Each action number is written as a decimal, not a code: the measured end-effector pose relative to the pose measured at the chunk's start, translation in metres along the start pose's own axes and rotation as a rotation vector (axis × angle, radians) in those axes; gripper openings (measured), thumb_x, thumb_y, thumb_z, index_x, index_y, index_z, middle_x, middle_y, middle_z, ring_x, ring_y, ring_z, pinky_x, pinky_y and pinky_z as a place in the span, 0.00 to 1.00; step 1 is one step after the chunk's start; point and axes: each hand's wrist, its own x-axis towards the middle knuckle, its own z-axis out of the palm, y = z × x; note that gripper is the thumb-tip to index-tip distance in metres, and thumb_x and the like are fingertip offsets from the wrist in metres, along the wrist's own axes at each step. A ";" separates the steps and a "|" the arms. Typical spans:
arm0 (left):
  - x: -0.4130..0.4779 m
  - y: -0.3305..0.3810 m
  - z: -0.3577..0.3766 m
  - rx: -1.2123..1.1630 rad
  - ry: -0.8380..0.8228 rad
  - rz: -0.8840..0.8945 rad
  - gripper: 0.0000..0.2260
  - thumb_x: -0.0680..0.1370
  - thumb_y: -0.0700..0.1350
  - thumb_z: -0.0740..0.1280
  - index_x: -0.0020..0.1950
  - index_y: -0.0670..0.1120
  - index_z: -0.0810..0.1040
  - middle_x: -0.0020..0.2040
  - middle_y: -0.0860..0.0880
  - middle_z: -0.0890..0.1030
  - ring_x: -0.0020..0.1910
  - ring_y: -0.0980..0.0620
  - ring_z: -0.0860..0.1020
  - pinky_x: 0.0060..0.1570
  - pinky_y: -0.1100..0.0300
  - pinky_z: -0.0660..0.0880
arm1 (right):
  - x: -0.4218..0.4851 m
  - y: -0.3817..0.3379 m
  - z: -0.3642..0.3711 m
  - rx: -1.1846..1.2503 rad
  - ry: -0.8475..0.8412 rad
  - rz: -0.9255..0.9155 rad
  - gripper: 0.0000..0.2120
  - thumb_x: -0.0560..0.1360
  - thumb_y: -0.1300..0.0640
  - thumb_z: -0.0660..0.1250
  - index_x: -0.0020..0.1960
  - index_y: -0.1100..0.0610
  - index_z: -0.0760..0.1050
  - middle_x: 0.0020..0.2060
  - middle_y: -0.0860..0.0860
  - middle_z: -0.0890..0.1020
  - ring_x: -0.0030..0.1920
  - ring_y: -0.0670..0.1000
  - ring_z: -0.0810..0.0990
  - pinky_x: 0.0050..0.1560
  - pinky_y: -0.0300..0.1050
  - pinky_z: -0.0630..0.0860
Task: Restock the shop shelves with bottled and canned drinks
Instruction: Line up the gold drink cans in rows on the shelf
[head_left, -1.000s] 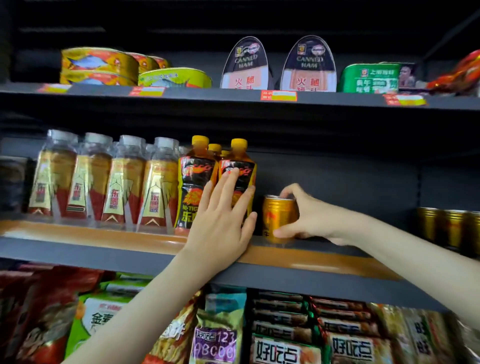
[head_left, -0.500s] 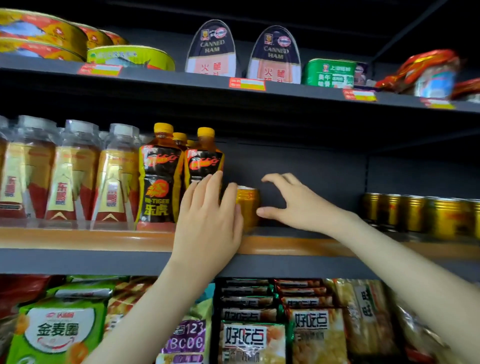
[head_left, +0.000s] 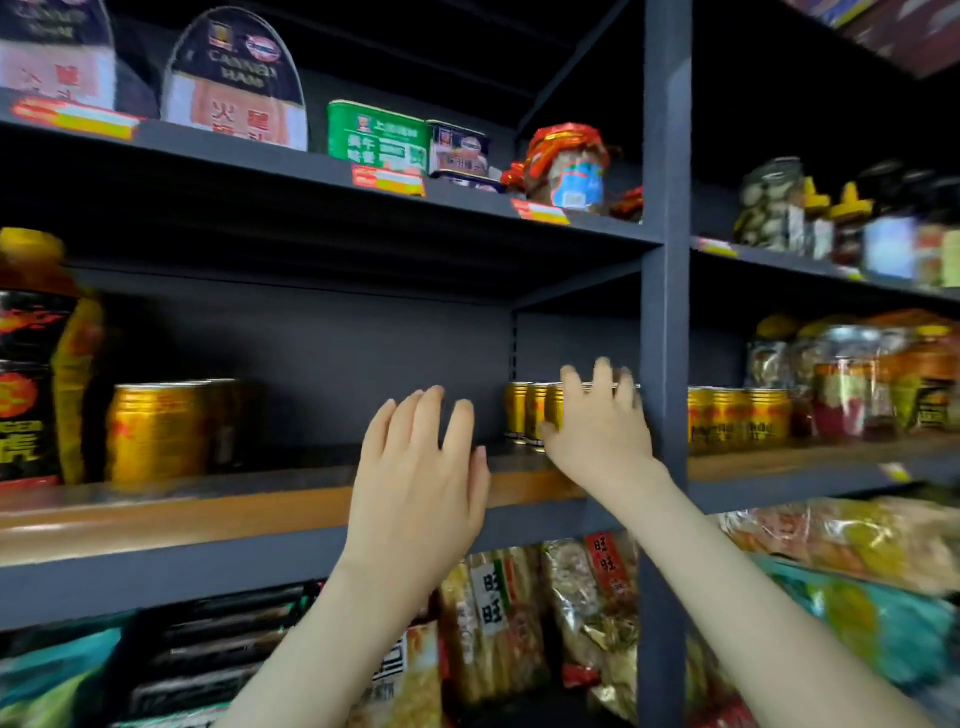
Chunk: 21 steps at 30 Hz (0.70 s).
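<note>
Cans of ribbed gold metal (head_left: 521, 413) stand in a tight row on the grey steel shelf (head_left: 156, 577), just behind the right grip (head_left: 602, 441). Its fingers are spread and bent over the can rims, but blur hides whether it clasps one. Just right of that grip rises the square grey steel post (head_left: 667, 312), with more gold cans (head_left: 737, 421) beyond it. The left grip (head_left: 415, 483) hovers flat, fingers straight and close together, holding nothing, above the shelf's smooth orange front strip (head_left: 208, 512). Behind it and to its left lies a bare stretch of dark shelf. That stretch ends at another cluster of gold cans (head_left: 156, 431) and a glossy black-and-orange plastic bottle (head_left: 31, 374) with a yellow cap.
</note>
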 end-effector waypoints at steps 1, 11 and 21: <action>0.003 0.008 0.006 0.008 0.001 -0.002 0.19 0.78 0.50 0.56 0.59 0.39 0.78 0.59 0.37 0.79 0.58 0.38 0.78 0.61 0.45 0.72 | 0.003 0.004 0.001 0.001 -0.032 0.003 0.32 0.80 0.44 0.59 0.78 0.54 0.50 0.78 0.60 0.48 0.76 0.66 0.46 0.75 0.59 0.51; 0.012 0.032 0.027 0.164 -0.081 -0.095 0.22 0.78 0.53 0.55 0.60 0.38 0.77 0.60 0.35 0.78 0.60 0.36 0.76 0.62 0.42 0.71 | 0.001 0.015 0.023 0.099 0.034 -0.109 0.29 0.83 0.45 0.48 0.77 0.61 0.55 0.76 0.58 0.56 0.76 0.68 0.45 0.74 0.62 0.54; -0.019 0.023 0.017 0.138 -0.065 0.088 0.25 0.79 0.57 0.55 0.56 0.38 0.79 0.43 0.42 0.79 0.43 0.41 0.78 0.50 0.48 0.74 | 0.000 0.009 0.020 0.377 0.227 -0.200 0.20 0.78 0.53 0.67 0.65 0.57 0.64 0.65 0.56 0.61 0.64 0.56 0.67 0.54 0.42 0.75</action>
